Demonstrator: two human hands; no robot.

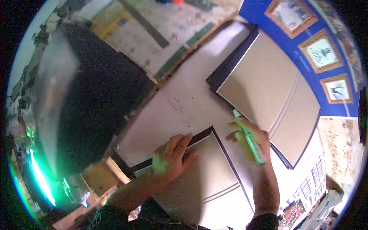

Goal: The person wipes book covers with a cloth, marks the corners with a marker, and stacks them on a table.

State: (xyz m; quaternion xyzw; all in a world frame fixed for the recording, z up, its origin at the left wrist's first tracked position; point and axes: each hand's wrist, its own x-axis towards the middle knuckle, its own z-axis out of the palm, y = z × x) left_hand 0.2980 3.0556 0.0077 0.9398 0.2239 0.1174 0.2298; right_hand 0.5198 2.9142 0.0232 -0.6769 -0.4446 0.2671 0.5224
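A tan board [184, 172] with a black border and two dark lines across it lies on the pale table in front of me. My left hand [170, 155] rests on its upper left part, with the fingers over the black border and the thumb apart from them. To the right of this board, my right hand [253, 140] holds a thick white-and-green marker [251, 142] slantwise across the palm. The marker's tip end points up and away, near the edge of a second tan board [264, 80]. That one lies on black sheets or covers [226, 71].
The pale tabletop [172, 103] has small dark specks and ends on the left at a worn edge. Beyond that edge is a large black surface [99, 92]. A blue panel with framed pictures [322, 53] runs along the right. A green light tube [42, 178] glows at far left.
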